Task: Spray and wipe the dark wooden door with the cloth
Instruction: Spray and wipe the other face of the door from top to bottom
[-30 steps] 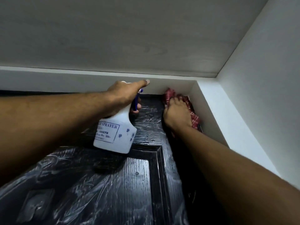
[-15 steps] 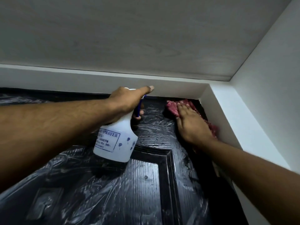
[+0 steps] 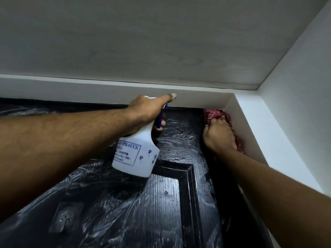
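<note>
The left hand [image 3: 145, 111] grips the neck of a white spray bottle [image 3: 138, 154] with blue print, its forefinger stretched straight out over the top and a lower finger curled by the blue trigger, the bottle held in front of the upper part of the dark wooden door [image 3: 161, 203]. The right hand [image 3: 219, 136] bunches the red cloth [image 3: 214, 114] under bent fingers and presses it into the door's top right corner, against the white frame [image 3: 250, 126]. Pale smears streak the door's grained panels.

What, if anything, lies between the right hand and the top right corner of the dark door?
Only the red cloth, which the right hand holds bunched against the door in that corner; nothing else visible stands between them.
</note>
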